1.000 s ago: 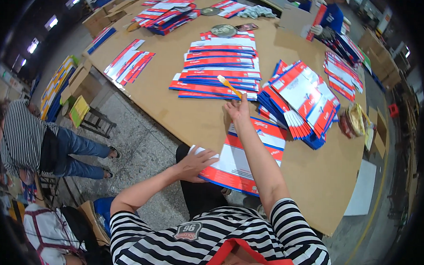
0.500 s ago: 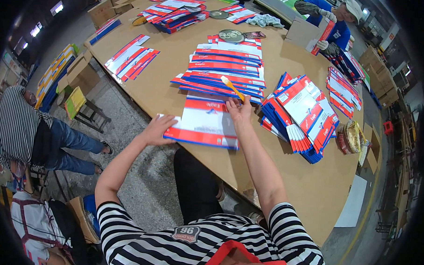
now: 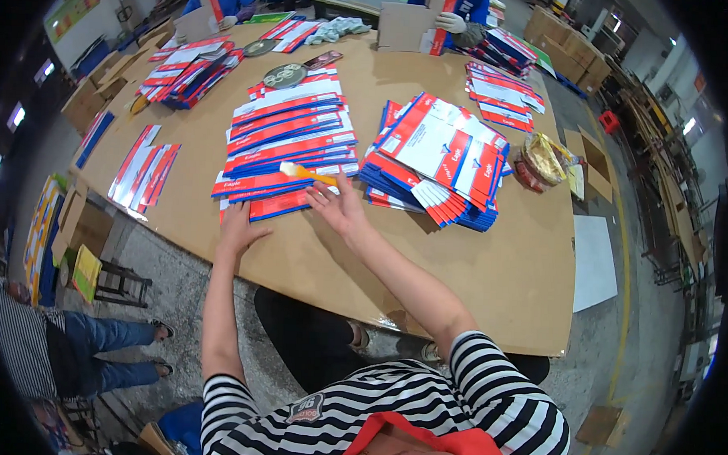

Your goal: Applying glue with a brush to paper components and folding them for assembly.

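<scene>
A brush [image 3: 308, 174] with a yellow-orange handle and pale bristles is tucked in my right hand [image 3: 339, 206], its other fingers partly spread. That hand hovers by the near right corner of a row of overlapping flat cartons [image 3: 291, 133] in red, white and blue. My left hand [image 3: 241, 228] rests at the row's near left edge. Its fingers stretch onto the nearest carton [image 3: 285, 204], thumb apart. Most of that carton is hidden under the row. To the right lies a messy pile of similar cartons [image 3: 443, 154].
A round dish [image 3: 285, 76] stands at the row's far end. A plastic-lined tub [image 3: 540, 161] sits at the table's right. More cartons lie left [image 3: 145, 172] and far left [image 3: 189, 70]. Across the table, gloved hands [image 3: 451, 22] hold a grey board [image 3: 407, 27]. A stool [image 3: 121, 283] stands left.
My view has turned to the right. The carton that lay between my hands near the table edge is now up against the row, mostly covered. Both hands have moved forward with it.
</scene>
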`<state>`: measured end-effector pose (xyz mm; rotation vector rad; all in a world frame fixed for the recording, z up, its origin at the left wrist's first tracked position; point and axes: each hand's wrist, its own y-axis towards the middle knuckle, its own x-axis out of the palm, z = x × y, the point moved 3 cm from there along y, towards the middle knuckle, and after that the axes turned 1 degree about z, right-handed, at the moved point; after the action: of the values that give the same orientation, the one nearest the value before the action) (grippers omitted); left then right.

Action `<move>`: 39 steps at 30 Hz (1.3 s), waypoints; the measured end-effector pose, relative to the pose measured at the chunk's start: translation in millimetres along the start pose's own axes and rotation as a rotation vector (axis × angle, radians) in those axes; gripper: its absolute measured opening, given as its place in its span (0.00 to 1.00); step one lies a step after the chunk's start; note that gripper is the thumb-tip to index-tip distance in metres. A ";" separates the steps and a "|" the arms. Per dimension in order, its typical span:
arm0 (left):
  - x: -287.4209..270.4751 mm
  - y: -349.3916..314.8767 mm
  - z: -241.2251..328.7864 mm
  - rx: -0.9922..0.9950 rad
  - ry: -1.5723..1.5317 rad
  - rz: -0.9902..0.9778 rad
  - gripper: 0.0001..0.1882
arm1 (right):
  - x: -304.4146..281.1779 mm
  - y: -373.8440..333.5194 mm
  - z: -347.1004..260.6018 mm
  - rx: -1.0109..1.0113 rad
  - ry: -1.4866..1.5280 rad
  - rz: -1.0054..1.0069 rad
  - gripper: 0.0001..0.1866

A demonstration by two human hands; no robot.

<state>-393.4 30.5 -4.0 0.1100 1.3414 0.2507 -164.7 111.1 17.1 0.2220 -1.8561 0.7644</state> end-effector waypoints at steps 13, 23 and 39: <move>4.9 116.8 281.2 0.334 -0.558 0.358 0.13 | -67.7 -245.9 -176.0 -0.446 0.097 -0.064 0.15; 62.7 227.9 264.2 -0.223 -0.186 -0.308 0.44 | -160.2 -362.7 -194.5 -0.694 0.346 0.063 0.13; 102.6 254.4 261.8 -0.319 -0.244 -0.401 0.47 | -171.4 -349.7 -190.6 -0.675 0.495 0.010 0.15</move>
<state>-147.5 318.6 14.7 -0.3830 1.0396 0.1036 223.0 -80.4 48.3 -0.3787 -1.5332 0.1402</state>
